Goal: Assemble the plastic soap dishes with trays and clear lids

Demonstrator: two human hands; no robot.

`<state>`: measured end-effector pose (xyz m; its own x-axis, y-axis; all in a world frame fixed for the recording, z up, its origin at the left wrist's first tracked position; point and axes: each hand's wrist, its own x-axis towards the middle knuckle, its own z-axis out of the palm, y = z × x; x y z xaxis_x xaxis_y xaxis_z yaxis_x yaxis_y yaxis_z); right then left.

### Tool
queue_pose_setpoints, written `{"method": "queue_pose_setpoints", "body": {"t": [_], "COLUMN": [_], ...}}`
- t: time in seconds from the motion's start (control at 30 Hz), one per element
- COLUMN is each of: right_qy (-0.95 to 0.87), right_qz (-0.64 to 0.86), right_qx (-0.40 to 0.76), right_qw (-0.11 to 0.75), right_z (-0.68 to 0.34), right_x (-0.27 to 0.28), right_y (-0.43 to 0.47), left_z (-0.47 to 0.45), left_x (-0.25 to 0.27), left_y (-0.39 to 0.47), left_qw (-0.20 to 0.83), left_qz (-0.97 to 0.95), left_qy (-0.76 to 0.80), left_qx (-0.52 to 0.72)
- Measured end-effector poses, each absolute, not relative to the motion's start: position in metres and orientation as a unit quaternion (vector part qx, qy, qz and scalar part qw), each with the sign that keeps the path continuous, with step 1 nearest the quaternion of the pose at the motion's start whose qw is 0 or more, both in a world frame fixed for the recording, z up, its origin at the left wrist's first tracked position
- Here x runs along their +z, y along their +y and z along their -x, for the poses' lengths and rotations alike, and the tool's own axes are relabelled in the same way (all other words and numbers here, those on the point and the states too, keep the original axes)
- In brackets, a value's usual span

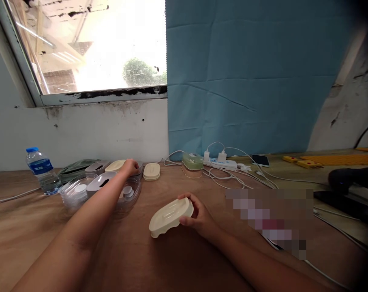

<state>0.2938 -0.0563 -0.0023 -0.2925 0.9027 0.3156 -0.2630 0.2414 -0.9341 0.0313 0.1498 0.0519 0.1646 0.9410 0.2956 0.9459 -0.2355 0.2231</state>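
My right hand (199, 217) holds a cream oval plastic tray-like piece (171, 215) by its right end, thumb below and fingers over the rim. The piece is tilted above the table, its hollow facing up and its lower edge wavy. My left hand (131, 167) reaches to the back of the table, fingers curled over a grey plastic piece (139, 169); whether it grips that piece is hidden. Beside it are a cream oval piece (115, 165) and grey plastic pieces with slots (100, 183). Clear plastic trays (76, 190) with white round parts (128, 192) lie around my left forearm.
A water bottle (43, 172) stands at the left, next to a dark green pouch (73, 169). Cream oval pieces (151, 171) and a green box (193, 162) sit along the wall. A power strip (220, 163), white cables and a phone (260, 160) lie at the back right.
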Motion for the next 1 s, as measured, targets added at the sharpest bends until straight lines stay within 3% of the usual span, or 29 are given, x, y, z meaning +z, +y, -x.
{"method": "queue_pose_setpoints", "body": {"t": [0.7, 1.0], "right_qy": [-0.589, -0.588], "right_qz": [0.288, 0.310], "right_qx": [0.541, 0.497], "right_qw": [0.527, 0.558], "right_z": [-0.294, -0.299], "right_x": [0.000, -0.002], "right_y": [-0.058, -0.053], "left_z": [-0.032, -0.066], "left_x": [0.050, 0.085], "left_y": [0.147, 0.084], "left_qw": [-0.021, -0.015], "left_qz": [0.761, 0.791], "left_qy": [-0.630, -0.546], "left_qx": [-0.154, -0.274]}}
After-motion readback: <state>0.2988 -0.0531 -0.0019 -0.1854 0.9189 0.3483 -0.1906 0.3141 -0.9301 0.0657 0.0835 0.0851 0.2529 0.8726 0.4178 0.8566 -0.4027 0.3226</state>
